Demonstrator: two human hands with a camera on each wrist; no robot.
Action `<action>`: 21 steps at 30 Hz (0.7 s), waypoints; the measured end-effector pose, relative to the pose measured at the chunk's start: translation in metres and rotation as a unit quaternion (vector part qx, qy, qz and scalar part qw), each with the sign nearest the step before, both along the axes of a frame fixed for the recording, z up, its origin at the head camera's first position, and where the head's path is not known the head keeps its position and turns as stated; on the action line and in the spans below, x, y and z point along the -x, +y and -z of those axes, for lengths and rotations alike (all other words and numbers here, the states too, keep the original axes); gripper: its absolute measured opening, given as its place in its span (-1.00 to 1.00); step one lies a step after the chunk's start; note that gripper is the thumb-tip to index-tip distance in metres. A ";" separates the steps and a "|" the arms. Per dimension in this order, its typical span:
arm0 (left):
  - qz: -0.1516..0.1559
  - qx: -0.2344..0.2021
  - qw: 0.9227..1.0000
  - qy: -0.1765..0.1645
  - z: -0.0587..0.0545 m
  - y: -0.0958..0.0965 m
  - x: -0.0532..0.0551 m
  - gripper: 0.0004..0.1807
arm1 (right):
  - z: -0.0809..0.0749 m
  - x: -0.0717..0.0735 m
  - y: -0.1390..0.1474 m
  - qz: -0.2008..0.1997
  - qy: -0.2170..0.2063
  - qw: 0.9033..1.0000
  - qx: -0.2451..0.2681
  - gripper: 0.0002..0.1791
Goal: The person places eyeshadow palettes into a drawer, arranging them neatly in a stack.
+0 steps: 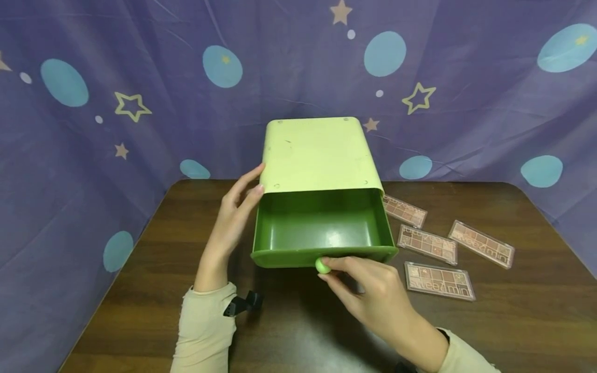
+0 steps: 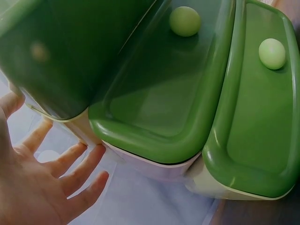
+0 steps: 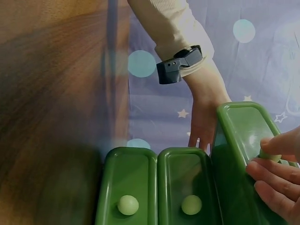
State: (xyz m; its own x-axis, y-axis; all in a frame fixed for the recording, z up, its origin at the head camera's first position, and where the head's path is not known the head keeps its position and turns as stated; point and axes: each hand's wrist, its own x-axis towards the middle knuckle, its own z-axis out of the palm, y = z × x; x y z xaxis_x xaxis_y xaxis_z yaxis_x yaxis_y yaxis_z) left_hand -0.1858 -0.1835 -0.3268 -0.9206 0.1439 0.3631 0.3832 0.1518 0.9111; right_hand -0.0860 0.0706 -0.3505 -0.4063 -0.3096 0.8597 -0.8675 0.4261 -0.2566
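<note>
A pale yellow-green drawer cabinet (image 1: 322, 155) stands on the table, its top drawer (image 1: 322, 228) pulled out so the bare dark green inside shows. The thumb and forefinger of my right hand (image 1: 375, 287) pinch that drawer's round light green knob (image 1: 322, 266). My left hand (image 1: 226, 220) touches the cabinet's left side with its fingers spread and fairly straight. Below, the middle drawer (image 2: 150, 103) and the bottom drawer (image 2: 262, 126) are closed in the left wrist view, each with its own round knob.
Several eyeshadow palettes lie right of the cabinet: one near the front (image 1: 440, 281), a tilted palette (image 1: 482, 243) farther right, others by the cabinet's side. The brown wooden table (image 1: 154, 280) backs onto a purple curtain (image 1: 303, 62) with stars and blue spots.
</note>
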 end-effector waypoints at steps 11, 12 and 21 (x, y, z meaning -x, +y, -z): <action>-0.001 0.000 1.000 -0.003 0.000 0.000 0.000 -0.49 | 0.004 -0.005 0.008 -0.013 -0.024 1.000 -0.005 -0.71; -0.001 0.001 1.000 -0.003 0.000 0.001 0.000 -0.49 | 0.004 -0.005 0.010 -0.018 -0.026 0.999 -0.005 -0.70; -0.002 -0.003 1.000 0.002 0.001 0.001 0.001 -0.50 | 0.013 -0.009 0.050 -0.091 -0.038 0.994 -0.038 -0.68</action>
State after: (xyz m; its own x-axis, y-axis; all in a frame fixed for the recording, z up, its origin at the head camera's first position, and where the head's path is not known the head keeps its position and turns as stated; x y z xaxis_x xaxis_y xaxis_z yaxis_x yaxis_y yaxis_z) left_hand -0.1866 -0.1822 -0.3273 -0.9198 0.1376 0.3674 0.3859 0.1474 0.9107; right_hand -0.0772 0.1208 -0.3634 -0.4000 -0.4470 0.8001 -0.9117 0.2837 -0.2973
